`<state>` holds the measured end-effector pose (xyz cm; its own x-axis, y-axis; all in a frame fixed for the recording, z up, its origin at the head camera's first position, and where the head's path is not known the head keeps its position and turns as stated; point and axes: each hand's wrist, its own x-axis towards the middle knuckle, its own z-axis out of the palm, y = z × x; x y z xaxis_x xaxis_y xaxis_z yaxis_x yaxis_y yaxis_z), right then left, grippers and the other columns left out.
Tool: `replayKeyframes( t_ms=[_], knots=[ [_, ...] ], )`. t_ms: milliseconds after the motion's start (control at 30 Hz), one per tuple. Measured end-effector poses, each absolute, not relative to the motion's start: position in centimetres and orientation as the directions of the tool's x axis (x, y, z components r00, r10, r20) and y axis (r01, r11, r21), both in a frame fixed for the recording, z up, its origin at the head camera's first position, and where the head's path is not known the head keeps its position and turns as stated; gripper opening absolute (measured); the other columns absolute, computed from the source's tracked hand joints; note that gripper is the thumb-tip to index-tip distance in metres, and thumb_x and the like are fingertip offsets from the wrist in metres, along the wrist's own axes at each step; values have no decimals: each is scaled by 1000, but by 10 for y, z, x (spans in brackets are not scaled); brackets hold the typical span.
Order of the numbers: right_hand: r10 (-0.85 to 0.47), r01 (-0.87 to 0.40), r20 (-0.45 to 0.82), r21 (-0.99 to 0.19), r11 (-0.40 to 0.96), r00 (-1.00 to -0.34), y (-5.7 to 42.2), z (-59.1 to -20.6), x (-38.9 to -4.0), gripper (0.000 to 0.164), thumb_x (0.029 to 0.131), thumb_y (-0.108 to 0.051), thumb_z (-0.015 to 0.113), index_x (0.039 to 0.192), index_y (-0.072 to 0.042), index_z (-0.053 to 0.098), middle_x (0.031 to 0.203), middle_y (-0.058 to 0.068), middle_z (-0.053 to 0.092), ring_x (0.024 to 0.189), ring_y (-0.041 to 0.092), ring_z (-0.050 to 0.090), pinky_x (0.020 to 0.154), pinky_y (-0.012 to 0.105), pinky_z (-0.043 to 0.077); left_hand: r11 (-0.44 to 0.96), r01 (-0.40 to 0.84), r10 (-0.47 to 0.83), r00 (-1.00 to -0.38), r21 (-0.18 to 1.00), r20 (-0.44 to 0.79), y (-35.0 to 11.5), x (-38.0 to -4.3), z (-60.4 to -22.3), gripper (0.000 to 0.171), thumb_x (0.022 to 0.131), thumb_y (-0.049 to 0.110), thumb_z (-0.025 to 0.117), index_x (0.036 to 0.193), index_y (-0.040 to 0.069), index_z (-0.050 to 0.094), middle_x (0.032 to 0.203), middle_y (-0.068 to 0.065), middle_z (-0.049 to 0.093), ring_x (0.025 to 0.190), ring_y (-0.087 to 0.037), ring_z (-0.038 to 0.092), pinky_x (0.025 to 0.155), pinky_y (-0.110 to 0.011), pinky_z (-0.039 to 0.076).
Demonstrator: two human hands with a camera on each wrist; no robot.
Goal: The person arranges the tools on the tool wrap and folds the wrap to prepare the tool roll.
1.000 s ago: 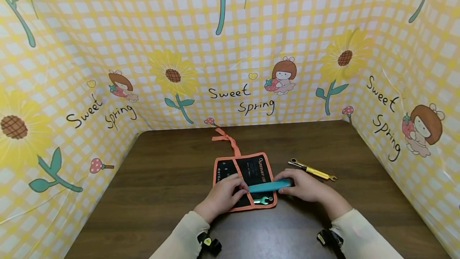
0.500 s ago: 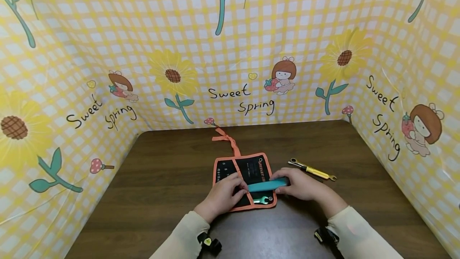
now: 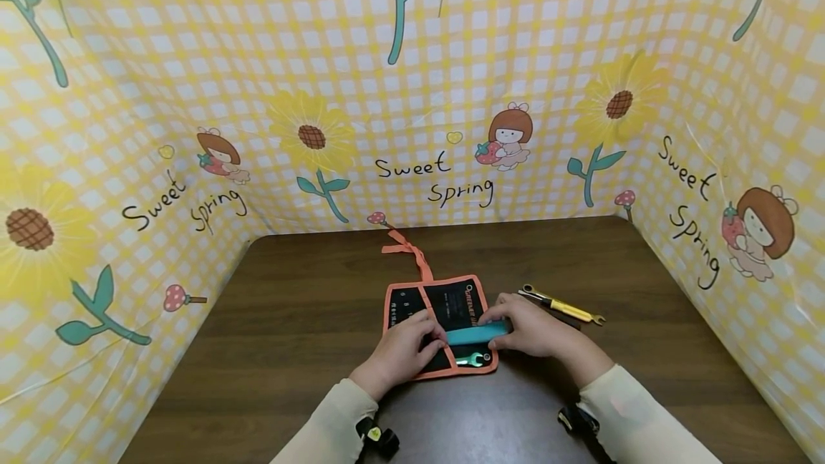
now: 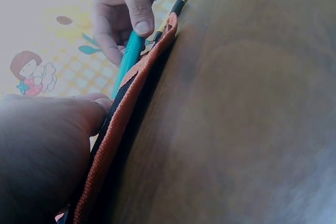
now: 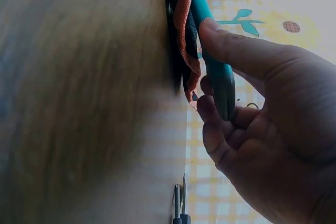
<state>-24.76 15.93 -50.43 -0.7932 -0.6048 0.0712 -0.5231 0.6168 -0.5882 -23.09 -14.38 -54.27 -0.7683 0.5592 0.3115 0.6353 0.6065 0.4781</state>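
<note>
A black tool pouch with orange edging lies on the table. My left hand rests over its left part, thumb and fingers pinching the orange band of the pocket. My right hand grips the right end of a long teal tool; its thumb lies on top and its fingers curl beneath. The other end of this teal tool reaches the left fingertips at the band, and what lies under them is hidden. In the right wrist view, the tool's held end looks greyish. A green open-end wrench shows in the pouch below.
On the brown table, to the right behind my right hand, lies a yellow-handled wrench with a dark slim tool beside it. An orange tie stretches from the pouch's top. A checked cloth walls in the back and sides.
My right hand has moved left toward my left hand along with the teal tool, of which a shorter length now shows. My left hand and the pouch have stayed in place.
</note>
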Motion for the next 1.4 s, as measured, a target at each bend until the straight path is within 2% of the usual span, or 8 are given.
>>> replayKeyframes(
  t_ms=[200,500,800,1133,1400],
  knots=[
    [-609,-547,84,-549,633,-789,156,-503,-248,33,86,-29,90,116,-35,78,95,-10,55,86,15,47,73,34,40,603,633,562,-769,484,306,-143,-232,-543,8,103,35,69,101,28,73,103,19,56,90,0,59,81,-27,53],
    [-620,-546,63,-549,633,-782,150,-502,-248,34,85,-25,90,116,-30,78,96,-8,56,83,15,49,71,33,42,598,635,562,-767,490,309,-143,-231,-543,9,103,35,70,101,27,73,102,19,56,90,0,59,81,-27,53],
    [-600,-526,83,-586,617,-796,166,-502,-248,33,83,-19,92,111,-22,75,101,-6,59,91,13,56,82,35,48,604,627,558,-774,492,300,-144,-231,-543,6,103,34,70,100,29,72,103,19,56,91,0,59,81,-27,53],
    [-580,-473,71,-662,581,-811,185,-504,-248,27,85,-8,88,106,-16,73,92,-6,62,82,13,61,73,30,53,607,621,558,-777,496,290,-144,-232,-543,10,103,36,69,101,28,72,103,19,56,91,0,59,82,-27,53],
    [-594,-510,101,-638,578,-798,181,-501,-247,22,87,-6,85,104,-16,75,94,-5,62,85,15,60,74,33,54,609,632,564,-770,480,299,-145,-231,-544,8,104,34,69,102,28,73,103,19,55,90,1,58,80,-27,52]
  ],
)
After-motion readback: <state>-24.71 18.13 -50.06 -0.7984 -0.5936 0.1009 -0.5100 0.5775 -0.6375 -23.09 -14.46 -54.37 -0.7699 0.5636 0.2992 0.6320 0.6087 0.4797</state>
